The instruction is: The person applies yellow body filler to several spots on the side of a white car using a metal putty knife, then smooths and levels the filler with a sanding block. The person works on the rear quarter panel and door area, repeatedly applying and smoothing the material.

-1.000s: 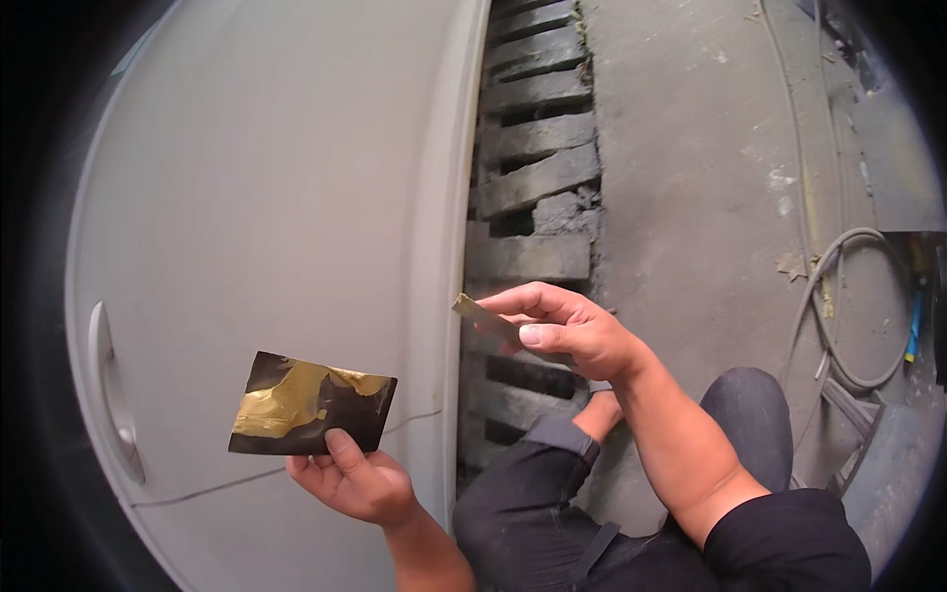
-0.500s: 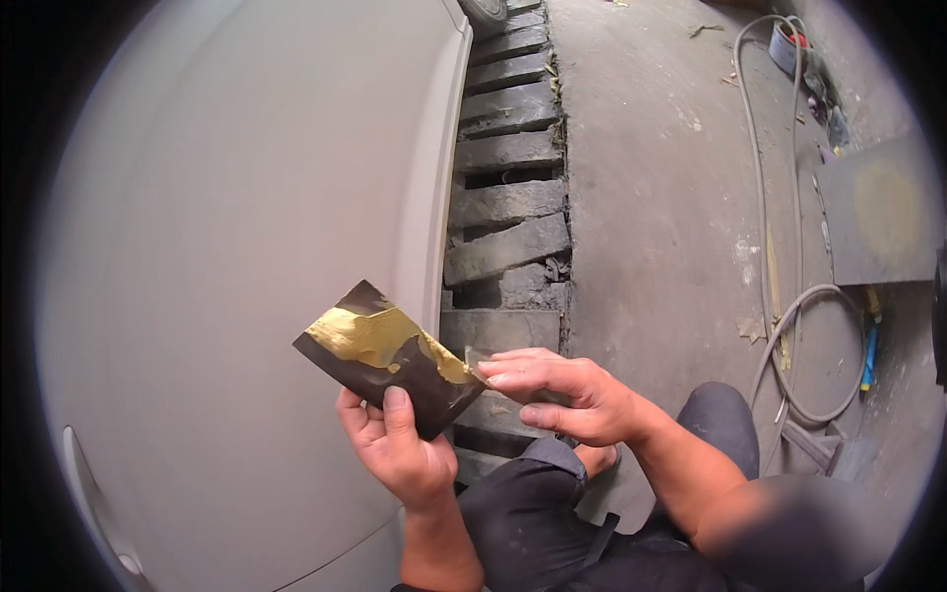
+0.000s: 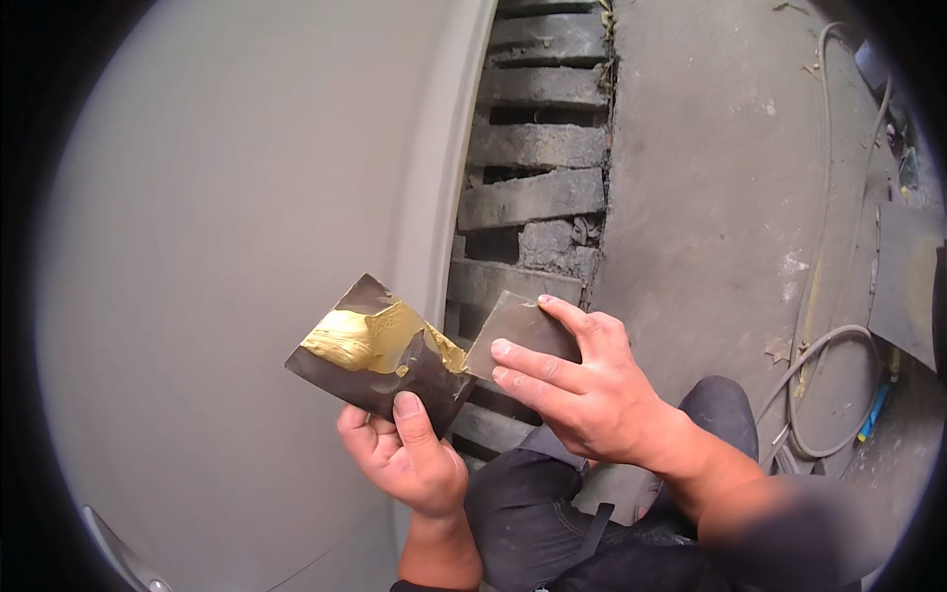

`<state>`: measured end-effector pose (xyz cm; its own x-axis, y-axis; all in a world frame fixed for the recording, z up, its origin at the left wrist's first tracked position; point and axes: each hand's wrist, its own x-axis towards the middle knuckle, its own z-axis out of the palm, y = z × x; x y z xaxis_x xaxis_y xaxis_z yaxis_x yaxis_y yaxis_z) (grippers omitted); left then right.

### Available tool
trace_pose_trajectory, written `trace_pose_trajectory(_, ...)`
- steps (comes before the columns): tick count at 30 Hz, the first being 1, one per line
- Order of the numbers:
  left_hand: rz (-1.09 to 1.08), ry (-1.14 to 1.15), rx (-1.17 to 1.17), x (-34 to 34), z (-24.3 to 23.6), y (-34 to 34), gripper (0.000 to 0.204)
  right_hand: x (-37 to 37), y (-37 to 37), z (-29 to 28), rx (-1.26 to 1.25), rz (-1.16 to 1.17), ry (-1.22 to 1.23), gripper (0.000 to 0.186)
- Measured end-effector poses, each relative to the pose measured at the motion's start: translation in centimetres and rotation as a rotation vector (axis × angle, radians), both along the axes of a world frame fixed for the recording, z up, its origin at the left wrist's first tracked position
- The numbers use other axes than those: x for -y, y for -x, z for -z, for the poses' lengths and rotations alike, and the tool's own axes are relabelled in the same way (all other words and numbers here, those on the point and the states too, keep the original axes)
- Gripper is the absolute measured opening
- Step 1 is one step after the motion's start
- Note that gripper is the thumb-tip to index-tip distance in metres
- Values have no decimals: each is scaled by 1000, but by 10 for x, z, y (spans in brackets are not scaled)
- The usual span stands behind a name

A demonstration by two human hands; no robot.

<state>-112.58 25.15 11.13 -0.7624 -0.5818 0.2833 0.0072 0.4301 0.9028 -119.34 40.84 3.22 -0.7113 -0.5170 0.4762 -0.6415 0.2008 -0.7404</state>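
Observation:
My left hand (image 3: 409, 454) grips a dark flat plate (image 3: 375, 390) from below, its thumb pressed on the top face. Thick yellow putty (image 3: 365, 335) is smeared over the plate's upper part, with a narrow streak running toward its right corner. In my right hand (image 3: 602, 390) is a thin grey square spreader (image 3: 523, 340), with fingers laid on its face and edge. The spreader's lower left corner meets the plate's right end, beside the putty streak. Both tools are tilted, held in front of the pale vehicle panel.
A large light grey vehicle door (image 3: 217, 247) fills the left, its handle (image 3: 118, 553) at lower left. Beside it runs a slatted floor drain (image 3: 533, 143). A hose (image 3: 824, 178) lies coiled at right near a grey board (image 3: 903, 276). My bent knee (image 3: 720, 409) is below.
My right hand has turned the spreader so its broad face shows, and it has shifted slightly right. The putty on the plate looks more ridged. The view has shifted a little.

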Motion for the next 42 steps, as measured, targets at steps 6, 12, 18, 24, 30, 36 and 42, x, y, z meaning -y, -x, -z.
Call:
trace_pose_trajectory(6, -115, 207, 28, -1, 16, 7, 32, 1, 6, 44, 86, -91, 24, 36)
trace_pose_trajectory(12, -71, 437, -106, 28, 18, 11, 38, 42, 12, 120, 993, -464, 440, 49)
trace_pose_trajectory(18, -62, 495, -82, 37, 29, 16, 39, 92, 33, 147, 1723, -625, 689, 52)
trace_pose_trajectory(24, -78, 422, -15, 41, 33, 25, 41, 125, 61, 143, 2039, -668, 791, 49)
trace_pose_trajectory(30, -107, 444, -52, 45, 37, 34, 43, 130, 74, 134, 2106, -657, 782, 51)
trace_pose_trajectory(36, -110, 443, -63, 46, 37, 37, 44, 140, 77, 125, 2106, -603, 676, 51)
trace_pose_trajectory(42, -152, 443, -72, 50, 37, 37, 45, 150, 67, 109, 1985, -482, 664, 51)
